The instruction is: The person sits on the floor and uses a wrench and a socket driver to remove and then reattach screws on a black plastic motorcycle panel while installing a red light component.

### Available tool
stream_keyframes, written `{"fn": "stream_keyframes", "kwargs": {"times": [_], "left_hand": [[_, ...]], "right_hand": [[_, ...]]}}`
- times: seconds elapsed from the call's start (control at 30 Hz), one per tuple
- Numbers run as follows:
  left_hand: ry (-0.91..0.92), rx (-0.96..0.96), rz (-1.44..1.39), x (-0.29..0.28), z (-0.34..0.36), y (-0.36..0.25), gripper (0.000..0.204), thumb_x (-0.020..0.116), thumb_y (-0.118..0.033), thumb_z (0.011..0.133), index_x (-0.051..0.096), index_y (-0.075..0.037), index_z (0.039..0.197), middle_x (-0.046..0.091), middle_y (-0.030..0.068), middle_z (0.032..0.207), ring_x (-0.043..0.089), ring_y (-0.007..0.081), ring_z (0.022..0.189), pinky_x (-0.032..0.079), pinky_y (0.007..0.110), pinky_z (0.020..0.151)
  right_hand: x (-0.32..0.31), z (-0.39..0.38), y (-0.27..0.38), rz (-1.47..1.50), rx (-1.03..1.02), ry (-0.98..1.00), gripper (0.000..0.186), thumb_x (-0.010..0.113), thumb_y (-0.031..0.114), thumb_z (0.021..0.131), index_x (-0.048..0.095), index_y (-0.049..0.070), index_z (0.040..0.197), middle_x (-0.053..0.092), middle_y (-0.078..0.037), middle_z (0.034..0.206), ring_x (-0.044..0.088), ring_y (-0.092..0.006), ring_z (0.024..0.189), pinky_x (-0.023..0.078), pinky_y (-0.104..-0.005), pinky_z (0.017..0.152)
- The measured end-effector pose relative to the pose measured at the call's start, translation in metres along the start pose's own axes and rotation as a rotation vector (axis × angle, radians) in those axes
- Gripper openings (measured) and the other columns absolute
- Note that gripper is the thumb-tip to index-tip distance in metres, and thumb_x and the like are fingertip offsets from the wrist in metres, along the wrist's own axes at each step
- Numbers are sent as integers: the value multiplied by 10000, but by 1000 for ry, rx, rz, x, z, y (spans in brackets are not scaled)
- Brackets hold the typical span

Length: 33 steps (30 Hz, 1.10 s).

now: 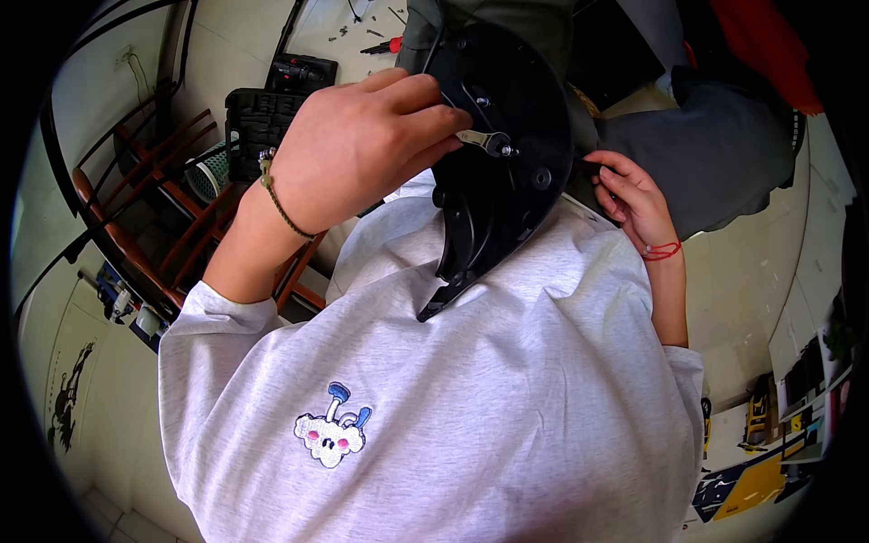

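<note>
A black molded plastic part point(534, 100), curved with a narrow lower tip, rests against my light grey shirt and lap. My left hand point(371, 145), with a cord bracelet, is closed on a small silver wrench point(480, 138), whose head sits around a bolt point(509, 150) in the part. My right hand point(634, 199), with a red string bracelet, is closed at the part's right on a thin dark item point(593, 166) that I cannot make out; much of it is hidden behind the part.
Wooden chairs point(154, 231), a green basket point(208, 176) and an open black toolbox point(253, 136) stand at the left. Small hardware, a red-handled tool point(389, 45) and a black drill point(299, 74) lie on the floor. Shelves with boxes point(797, 389) are at the right.
</note>
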State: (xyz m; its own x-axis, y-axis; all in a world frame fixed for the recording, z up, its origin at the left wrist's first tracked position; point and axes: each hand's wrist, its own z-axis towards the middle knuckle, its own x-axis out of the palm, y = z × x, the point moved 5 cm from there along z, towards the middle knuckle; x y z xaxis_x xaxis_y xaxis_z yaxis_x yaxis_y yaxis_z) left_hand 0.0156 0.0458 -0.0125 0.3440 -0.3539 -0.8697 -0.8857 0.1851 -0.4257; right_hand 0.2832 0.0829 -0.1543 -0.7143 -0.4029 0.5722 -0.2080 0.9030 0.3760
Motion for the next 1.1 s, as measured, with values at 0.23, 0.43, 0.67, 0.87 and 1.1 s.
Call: {"fn": "stream_keyframes", "kwargs": {"times": [0.23,0.43,0.67,0.87,1.1], "left_hand": [[-8,28,11,0,2,-2,194,693,-172,757,673,-148,948,573,-11,786,582,162,716,483,278,567],[13,-11,-11,1,2,-1,182,694,-168,763,667,-133,940,576,-4,785,590,168,708,488,293,562],[61,-75,-61,-1,4,-2,133,659,-203,797,649,-103,884,592,11,790,621,203,716,501,316,549],[74,-90,-140,-2,4,-3,140,681,-158,790,655,-79,903,609,47,756,607,218,616,491,320,527],[40,-79,-98,-3,5,-5,134,681,-162,787,658,-92,899,609,30,764,610,206,647,493,317,535]], "right_hand": [[4,-1,1,-3,9,-37,259,537,142,921,575,25,1149,496,32,731,412,-7,553,266,-146,446],[3,1,0,-3,-2,-20,257,535,141,922,578,24,1147,492,38,713,410,-6,552,266,-146,446],[4,1,3,-17,-12,-35,262,525,137,925,573,13,1151,495,36,727,409,-6,554,273,-146,452],[3,1,4,-27,-18,-37,262,518,134,927,572,10,1151,496,36,732,411,-7,561,277,-150,454],[3,0,5,-25,-20,-24,265,514,137,927,571,8,1151,490,38,722,409,-8,563,278,-151,458]]}}
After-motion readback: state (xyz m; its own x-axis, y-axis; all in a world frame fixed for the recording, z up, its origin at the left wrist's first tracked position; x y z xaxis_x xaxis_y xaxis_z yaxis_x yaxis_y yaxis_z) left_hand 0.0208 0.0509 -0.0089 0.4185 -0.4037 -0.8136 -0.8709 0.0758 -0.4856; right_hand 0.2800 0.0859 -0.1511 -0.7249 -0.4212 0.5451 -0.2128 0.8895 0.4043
